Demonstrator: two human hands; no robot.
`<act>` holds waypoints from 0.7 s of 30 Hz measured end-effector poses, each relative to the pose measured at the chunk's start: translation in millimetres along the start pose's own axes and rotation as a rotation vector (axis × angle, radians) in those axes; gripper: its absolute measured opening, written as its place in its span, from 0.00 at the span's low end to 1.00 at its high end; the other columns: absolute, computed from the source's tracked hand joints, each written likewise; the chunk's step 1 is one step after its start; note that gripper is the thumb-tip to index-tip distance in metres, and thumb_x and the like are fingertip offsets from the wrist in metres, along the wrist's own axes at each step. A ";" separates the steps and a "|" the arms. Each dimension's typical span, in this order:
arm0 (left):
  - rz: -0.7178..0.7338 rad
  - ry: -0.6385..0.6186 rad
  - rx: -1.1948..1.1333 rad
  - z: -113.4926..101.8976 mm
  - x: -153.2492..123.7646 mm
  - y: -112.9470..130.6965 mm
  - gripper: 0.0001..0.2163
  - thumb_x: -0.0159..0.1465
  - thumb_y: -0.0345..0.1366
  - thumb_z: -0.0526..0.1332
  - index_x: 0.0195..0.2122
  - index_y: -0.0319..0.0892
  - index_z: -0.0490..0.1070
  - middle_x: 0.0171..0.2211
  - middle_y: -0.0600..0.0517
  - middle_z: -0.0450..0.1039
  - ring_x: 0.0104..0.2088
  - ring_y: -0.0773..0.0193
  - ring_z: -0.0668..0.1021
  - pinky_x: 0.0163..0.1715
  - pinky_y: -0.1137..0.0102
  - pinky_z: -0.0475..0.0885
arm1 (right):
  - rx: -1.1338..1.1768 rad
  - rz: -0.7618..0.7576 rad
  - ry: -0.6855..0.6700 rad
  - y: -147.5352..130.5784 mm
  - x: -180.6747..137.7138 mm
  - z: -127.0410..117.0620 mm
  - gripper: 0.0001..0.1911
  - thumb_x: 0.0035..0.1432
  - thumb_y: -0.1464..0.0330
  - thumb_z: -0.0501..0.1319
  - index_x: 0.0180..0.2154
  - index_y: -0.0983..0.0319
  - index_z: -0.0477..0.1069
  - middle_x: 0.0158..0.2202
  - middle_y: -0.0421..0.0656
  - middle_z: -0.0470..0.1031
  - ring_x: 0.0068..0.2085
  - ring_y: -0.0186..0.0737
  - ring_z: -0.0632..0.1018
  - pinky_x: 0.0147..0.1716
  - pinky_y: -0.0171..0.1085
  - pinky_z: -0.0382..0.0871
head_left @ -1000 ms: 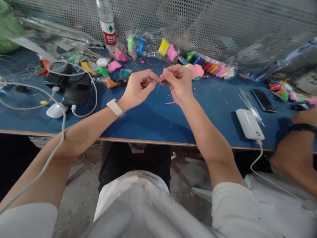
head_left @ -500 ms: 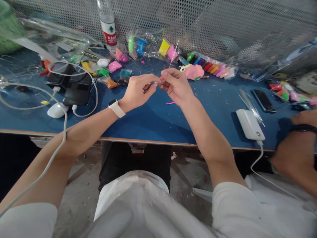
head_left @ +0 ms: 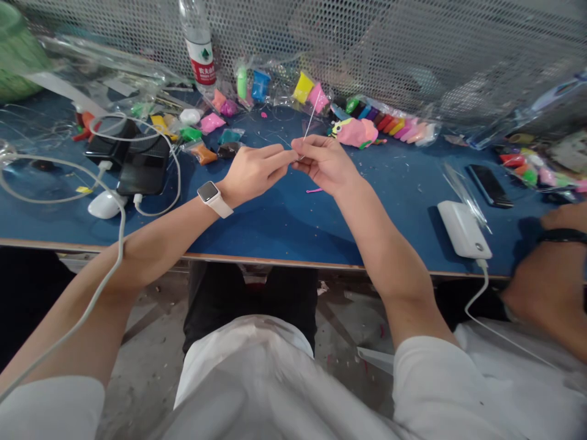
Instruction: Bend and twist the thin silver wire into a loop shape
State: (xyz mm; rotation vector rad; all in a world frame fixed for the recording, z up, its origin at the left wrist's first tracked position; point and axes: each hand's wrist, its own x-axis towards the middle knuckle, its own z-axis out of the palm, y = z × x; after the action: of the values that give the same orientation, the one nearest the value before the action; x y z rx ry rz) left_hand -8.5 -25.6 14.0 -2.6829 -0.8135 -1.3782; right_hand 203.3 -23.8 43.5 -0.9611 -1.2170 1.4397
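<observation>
Above the blue table, my right hand (head_left: 329,164) is closed in a pinch on a thin, pale wire-like stick (head_left: 312,117) that slants up and away from the fingertips. My left hand (head_left: 257,172) is also closed, its fingertips meeting those of the right; what they pinch is too small to make out. Just behind the right hand lies a pink clay figure (head_left: 355,132) with a yellow-edged front and green bits. A small magenta clay strip (head_left: 314,190) rests on the table below the hands.
Bagged coloured clay (head_left: 398,122) and a water bottle (head_left: 200,55) line the mesh panel. On the left are black power banks (head_left: 144,165), a white mouse (head_left: 106,205) and a cable across my left arm. To the right: a white power bank (head_left: 463,229), a phone (head_left: 488,185) and another person's arm (head_left: 550,287).
Both hands have shifted slightly, and the left fingers have straightened and closed up against the right fingertips. The stick's upper end has moved left and down. My left wrist has rolled, showing the watch face.
</observation>
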 end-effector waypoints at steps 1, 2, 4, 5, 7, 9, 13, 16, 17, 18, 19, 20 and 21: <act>0.013 -0.007 0.006 -0.4 -0.2 -0.7 0.14 0.74 0.34 0.58 0.49 0.49 0.84 0.31 0.52 0.74 0.28 0.66 0.74 0.31 0.69 0.66 | 0.002 0.008 -0.003 0.0 0.1 -0.5 0.23 0.48 0.57 0.87 0.27 0.57 0.76 0.28 0.33 0.81 0.31 0.31 0.83 0.36 0.32 0.86; 0.020 -0.013 0.007 -0.7 -0.4 -1.2 0.14 0.74 0.35 0.58 0.49 0.49 0.84 0.30 0.52 0.73 0.28 0.66 0.73 0.31 0.69 0.66 | 0.003 0.011 -0.005 0.2 0.3 -0.9 0.23 0.47 0.57 0.88 0.27 0.57 0.76 0.28 0.33 0.81 0.31 0.31 0.83 0.36 0.32 0.86; 0.004 -0.021 -0.010 -0.8 -0.9 -1.3 0.13 0.74 0.35 0.58 0.48 0.49 0.84 0.30 0.52 0.72 0.28 0.66 0.74 0.31 0.69 0.68 | -0.002 0.006 -0.008 0.8 0.5 -1.2 0.23 0.47 0.58 0.88 0.27 0.57 0.76 0.28 0.33 0.81 0.31 0.30 0.83 0.36 0.32 0.86; -0.013 -0.021 -0.020 -0.5 -1.1 -0.9 0.12 0.74 0.35 0.58 0.48 0.49 0.83 0.31 0.52 0.73 0.28 0.66 0.74 0.32 0.69 0.68 | -0.007 -0.006 -0.009 1.2 0.5 -1.0 0.22 0.48 0.58 0.87 0.27 0.57 0.76 0.28 0.33 0.81 0.30 0.30 0.82 0.36 0.32 0.86; -0.043 -0.007 -0.032 0.8 -1.2 0.7 0.11 0.74 0.35 0.59 0.48 0.48 0.83 0.33 0.51 0.76 0.30 0.65 0.76 0.33 0.69 0.70 | -0.032 -0.050 0.002 2.1 0.4 -0.1 0.21 0.49 0.57 0.87 0.27 0.57 0.77 0.29 0.33 0.81 0.31 0.30 0.83 0.36 0.32 0.86; -0.051 0.024 -0.027 3.0 -0.9 2.4 0.12 0.73 0.34 0.59 0.50 0.47 0.83 0.36 0.50 0.80 0.32 0.65 0.79 0.34 0.69 0.70 | -0.079 -0.126 0.031 3.0 0.6 0.9 0.20 0.51 0.54 0.85 0.29 0.56 0.79 0.30 0.34 0.82 0.33 0.31 0.84 0.37 0.32 0.86; -0.057 0.070 -0.019 7.0 0.1 3.7 0.13 0.73 0.31 0.58 0.50 0.45 0.82 0.35 0.50 0.82 0.31 0.66 0.79 0.35 0.69 0.71 | -0.235 -0.360 0.099 4.6 3.9 -0.4 0.24 0.51 0.43 0.81 0.33 0.55 0.83 0.31 0.36 0.84 0.37 0.35 0.86 0.44 0.38 0.88; -0.070 0.057 -0.024 7.6 0.4 3.3 0.12 0.73 0.31 0.58 0.49 0.44 0.82 0.35 0.51 0.81 0.31 0.65 0.80 0.37 0.69 0.73 | -0.368 -0.525 0.125 6.0 8.7 -4.6 0.31 0.49 0.35 0.77 0.34 0.55 0.84 0.32 0.37 0.85 0.36 0.39 0.88 0.46 0.45 0.89; -0.069 0.052 -0.029 7.5 0.4 3.0 0.12 0.73 0.31 0.58 0.49 0.44 0.82 0.35 0.51 0.81 0.32 0.65 0.81 0.38 0.68 0.73 | -0.403 -0.565 0.125 6.4 10.0 -6.1 0.33 0.49 0.34 0.76 0.35 0.56 0.84 0.32 0.38 0.86 0.37 0.40 0.88 0.47 0.46 0.90; -0.066 0.048 -0.034 7.5 0.4 2.7 0.12 0.72 0.31 0.58 0.49 0.44 0.82 0.35 0.51 0.81 0.32 0.65 0.81 0.39 0.68 0.74 | -0.432 -0.598 0.121 6.8 11.0 -7.4 0.34 0.50 0.33 0.75 0.36 0.56 0.84 0.33 0.39 0.86 0.37 0.41 0.89 0.47 0.47 0.90; -0.062 0.045 -0.039 7.5 0.4 2.4 0.12 0.72 0.30 0.58 0.48 0.44 0.81 0.35 0.51 0.81 0.33 0.64 0.81 0.39 0.68 0.74 | -0.457 -0.625 0.116 7.0 11.6 -8.3 0.34 0.52 0.32 0.73 0.37 0.56 0.85 0.33 0.39 0.87 0.38 0.42 0.89 0.48 0.48 0.90; -0.058 0.044 -0.042 7.7 0.4 2.1 0.12 0.72 0.30 0.58 0.48 0.44 0.81 0.35 0.51 0.81 0.32 0.65 0.81 0.38 0.68 0.74 | -0.477 -0.651 0.115 7.2 11.7 -8.9 0.34 0.53 0.32 0.73 0.37 0.55 0.85 0.34 0.39 0.87 0.38 0.43 0.89 0.48 0.49 0.90; -0.055 0.047 -0.042 8.0 0.4 1.8 0.12 0.71 0.30 0.58 0.48 0.44 0.81 0.34 0.52 0.81 0.32 0.65 0.81 0.38 0.68 0.73 | -0.491 -0.677 0.120 7.3 11.4 -9.1 0.33 0.54 0.32 0.72 0.38 0.55 0.85 0.34 0.39 0.87 0.38 0.43 0.89 0.48 0.49 0.90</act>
State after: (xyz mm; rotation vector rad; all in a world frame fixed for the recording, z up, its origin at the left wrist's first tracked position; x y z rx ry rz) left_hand -1.4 -25.1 9.8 -2.6673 -0.8709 -1.4803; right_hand 208.4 -10.8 34.9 -0.8141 -1.6379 0.5551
